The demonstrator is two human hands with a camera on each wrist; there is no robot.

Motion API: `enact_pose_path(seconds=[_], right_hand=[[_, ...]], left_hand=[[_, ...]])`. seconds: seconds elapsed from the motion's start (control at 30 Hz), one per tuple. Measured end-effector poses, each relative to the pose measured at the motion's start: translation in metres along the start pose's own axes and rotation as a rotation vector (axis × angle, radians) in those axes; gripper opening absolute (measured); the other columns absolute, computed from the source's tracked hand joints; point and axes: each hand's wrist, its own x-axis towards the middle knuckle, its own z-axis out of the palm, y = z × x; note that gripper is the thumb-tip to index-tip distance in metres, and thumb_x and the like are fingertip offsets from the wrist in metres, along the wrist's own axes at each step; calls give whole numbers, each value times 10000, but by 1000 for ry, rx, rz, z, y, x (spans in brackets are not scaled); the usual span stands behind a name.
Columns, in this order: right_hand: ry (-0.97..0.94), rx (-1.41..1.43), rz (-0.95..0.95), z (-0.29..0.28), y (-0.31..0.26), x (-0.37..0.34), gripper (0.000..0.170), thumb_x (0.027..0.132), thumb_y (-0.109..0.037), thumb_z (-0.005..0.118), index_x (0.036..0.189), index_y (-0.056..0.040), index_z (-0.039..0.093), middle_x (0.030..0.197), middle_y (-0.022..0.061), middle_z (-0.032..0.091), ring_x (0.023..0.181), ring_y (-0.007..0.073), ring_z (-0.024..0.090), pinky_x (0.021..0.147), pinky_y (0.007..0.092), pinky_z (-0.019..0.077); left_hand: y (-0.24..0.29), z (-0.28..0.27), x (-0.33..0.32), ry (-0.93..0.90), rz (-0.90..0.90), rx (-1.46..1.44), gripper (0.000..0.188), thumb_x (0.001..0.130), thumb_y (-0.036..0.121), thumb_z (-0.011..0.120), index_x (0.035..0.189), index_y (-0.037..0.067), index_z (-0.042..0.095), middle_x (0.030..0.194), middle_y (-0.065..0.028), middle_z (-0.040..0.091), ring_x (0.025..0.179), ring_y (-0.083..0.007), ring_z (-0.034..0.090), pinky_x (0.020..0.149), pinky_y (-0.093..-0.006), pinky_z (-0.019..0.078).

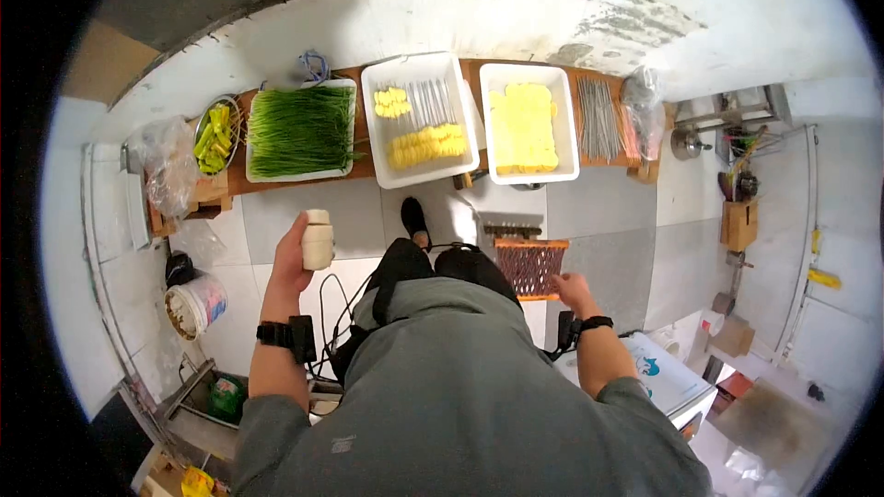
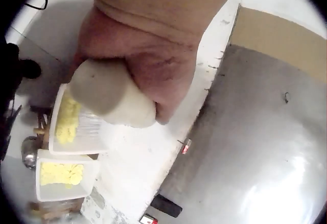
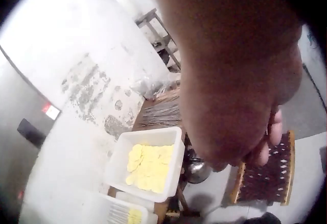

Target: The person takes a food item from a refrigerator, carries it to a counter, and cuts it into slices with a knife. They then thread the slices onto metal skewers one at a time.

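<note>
My left hand (image 1: pixel 290 262) grips a pale cream, smooth, rounded piece (image 1: pixel 319 241) that narrows to a short neck and looks like a peeled lotus root. It is held up in front of the body; the left wrist view shows its blunt end beside the palm, the far fingers hidden. On the right, my other hand (image 1: pixel 575 292) hangs with loosely curled fingers and nothing visible in them. In the head view its fingertips overlap the edge of a low stool (image 1: pixel 529 267) with a brown woven seat and orange frame. The right wrist view shows the stool beyond the fingers.
Along the wall, a wooden bench carries a tray of green stalks (image 1: pixel 354 129), a tray (image 1: pixel 370 143) of skewers and yellow pieces, a tray (image 1: pixel 573 166) of yellow slices, and loose skewers (image 1: pixel 600 120). A bucket (image 1: pixel 210 299) stands left; a white cabinet (image 1: pixel 677 377) stands right.
</note>
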Motion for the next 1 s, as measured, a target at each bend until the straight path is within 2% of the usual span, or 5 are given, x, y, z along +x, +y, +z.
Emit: enact_pose_path(seconds=[0.2,0.37,0.87,0.93,1.0], right_hand=[[-150,555,300,-32,-38,-23,387,868,-340,616,888,41,680,807,103,697,632,179,656,567,307,516],[-25,524,298,-37,-20,-6,358,877,-292,616,906,63,663,807,118,688,615,180,652,558,304,514],[38,235,43,-163,27,258,341,849,-305,580,836,20,682,696,148,676,632,253,672,632,353,537],[115,53,-90,-158,30,313,276,840,-257,583,843,-7,699,803,200,685,764,331,678,735,407,537],[110,-56,-101,-145,37,373,264,841,-251,583,866,-15,700,859,213,681,834,354,663,776,432,527]], left_hand=[[48,24,61,-94,-121,280,432,946,439,537,1076,31,595,872,-84,652,739,-198,641,618,-323,534],[46,-19,121,-242,-111,1994,728,749,548,670,1078,-99,612,1001,-246,666,932,-352,648,828,-408,499],[62,66,105,234,-287,1678,768,805,499,647,1239,-121,518,1209,-301,579,1141,-368,567,972,-392,434],[65,162,75,313,-430,1706,722,809,438,685,1241,-116,518,1180,-277,604,1086,-313,606,921,-378,467],[40,114,73,384,-348,1771,650,824,366,700,1237,-105,525,1081,-228,653,920,-260,647,801,-370,510]])
